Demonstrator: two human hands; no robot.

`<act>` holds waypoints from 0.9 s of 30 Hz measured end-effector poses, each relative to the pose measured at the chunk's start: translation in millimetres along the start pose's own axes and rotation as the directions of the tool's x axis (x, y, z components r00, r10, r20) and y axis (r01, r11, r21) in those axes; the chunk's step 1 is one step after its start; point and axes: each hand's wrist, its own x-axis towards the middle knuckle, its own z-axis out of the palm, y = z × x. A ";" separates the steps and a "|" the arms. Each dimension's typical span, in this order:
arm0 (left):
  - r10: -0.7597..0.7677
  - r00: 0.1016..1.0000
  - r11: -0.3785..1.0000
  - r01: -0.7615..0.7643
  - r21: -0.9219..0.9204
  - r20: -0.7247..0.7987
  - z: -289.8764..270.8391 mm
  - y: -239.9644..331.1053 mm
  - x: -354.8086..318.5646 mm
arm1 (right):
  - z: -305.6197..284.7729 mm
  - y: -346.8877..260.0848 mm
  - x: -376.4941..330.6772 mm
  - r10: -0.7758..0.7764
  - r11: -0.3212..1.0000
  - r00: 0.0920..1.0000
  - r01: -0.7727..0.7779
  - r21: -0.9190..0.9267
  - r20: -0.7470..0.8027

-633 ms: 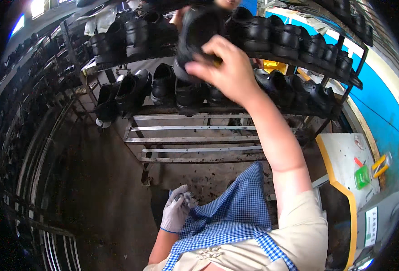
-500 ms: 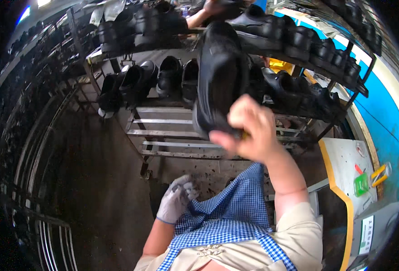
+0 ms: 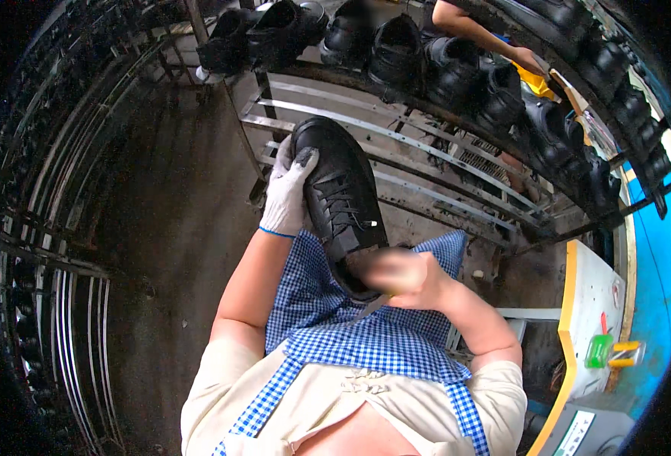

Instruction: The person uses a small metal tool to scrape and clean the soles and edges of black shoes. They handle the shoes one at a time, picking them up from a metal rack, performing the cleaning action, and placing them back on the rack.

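Note:
A black lace-up shoe [image 3: 339, 178] is held in front of my apron, toe pointing away and upper facing up. My left hand [image 3: 286, 190], in a white glove with dark-stained fingertips, is closed around the shoe's side near the toe. At the heel end, my bare right hand [image 3: 407, 277] is closed at the shoe's opening, its fingertips smeared by motion. Below those fingers shows a thin greyish strip [image 3: 369, 308], with a bit of yellow by the hand. I cannot make out what these belong to.
Black shoes [image 3: 396, 49] line a metal rack ahead, above bare metal rails [image 3: 442, 156]. Another person's arm [image 3: 479, 30] reaches in behind the rack. At right stands a white board with yellow edging [image 3: 590, 292], near a green container [image 3: 598, 351]. More racks [image 3: 62, 334] fill the left.
My right hand has brought the shoe down from the rack toward my apron. My left hand has risen and taken hold of its toe end. The view has tilted lower.

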 end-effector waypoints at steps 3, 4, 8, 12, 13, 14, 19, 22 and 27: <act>0.022 0.998 0.998 -0.019 -0.062 0.061 1.4 17.0 -23.6 | -10.2 -1.4 2.4 0.051 0.985 0.983 -0.020 0.173 -0.174; 0.037 0.997 0.999 -0.037 -0.003 0.068 -0.5 20.4 -27.0 | -18.1 0.4 4.5 0.054 0.976 0.978 -0.008 0.219 -0.202; 0.106 0.897 0.928 -0.244 0.282 0.429 -0.1 26.5 -49.1 | -43.7 3.4 16.4 0.161 0.944 0.937 -0.054 0.326 -0.310; -0.084 0.866 0.918 -0.125 0.376 0.493 4.2 29.5 -67.4 | -55.5 -1.2 36.4 0.174 0.970 0.912 -0.092 0.226 -0.372; -0.135 0.854 0.926 -0.071 0.370 0.502 5.0 29.1 -70.1 | -59.4 -3.5 42.8 0.132 0.979 0.919 -0.061 0.196 -0.372; -0.185 0.839 0.931 -0.017 0.364 0.512 5.6 28.1 -72.5 | -61.3 -2.5 46.1 0.064 0.993 0.933 -0.024 0.119 -0.353; -0.267 0.768 0.906 -0.007 0.424 0.583 -2.9 12.6 -77.0 | -71.4 -4.9 50.6 -0.119 0.977 0.982 0.089 -0.196 -0.145; -0.308 0.734 0.868 -0.044 0.495 0.605 -1.4 10.0 -79.7 | -77.8 -13.9 47.7 -0.116 0.941 0.991 0.131 -0.312 0.066; -0.349 0.664 0.874 -0.023 0.485 0.661 1.3 -4.2 -83.7 | -85.2 -29.9 51.1 -0.019 0.906 0.951 0.147 -0.397 0.308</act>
